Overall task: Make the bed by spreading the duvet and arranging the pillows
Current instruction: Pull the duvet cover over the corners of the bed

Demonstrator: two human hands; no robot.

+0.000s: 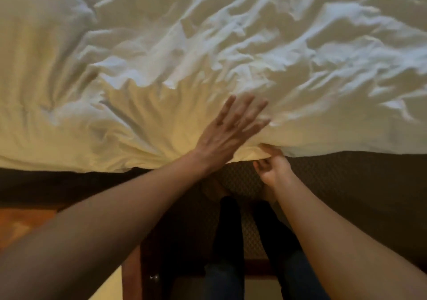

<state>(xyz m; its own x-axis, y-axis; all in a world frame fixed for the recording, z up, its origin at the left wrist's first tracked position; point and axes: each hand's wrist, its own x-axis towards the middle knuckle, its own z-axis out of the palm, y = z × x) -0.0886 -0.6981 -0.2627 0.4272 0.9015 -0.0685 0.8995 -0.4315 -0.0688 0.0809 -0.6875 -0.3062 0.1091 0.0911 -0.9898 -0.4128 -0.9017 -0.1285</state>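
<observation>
- The duvet [208, 52] lies white and heavily creased across the bed, and its near edge runs left to right straight in front of the person.
- The left hand [231, 128] rests flat on the duvet just beyond that edge. Its fingers are straight and spread and point away over the bed.
- The right hand [271, 168] is at the edge itself, just beside the left wrist. Its thumb and curled fingers pinch the hem from below.
- Below the edge shows the dark patterned bed base [346, 172], and the person's legs [227, 230] stand close against it.
- The creases fan outward from the pinched spot, so the slack lies ahead of both hands and to either side.
- The next move likely turns on this: the right hand anchors the hem, while the left (the one farther onto the duvet) is placed to sweep along or away from the edge.
- No pillow can be made out for certain.
</observation>
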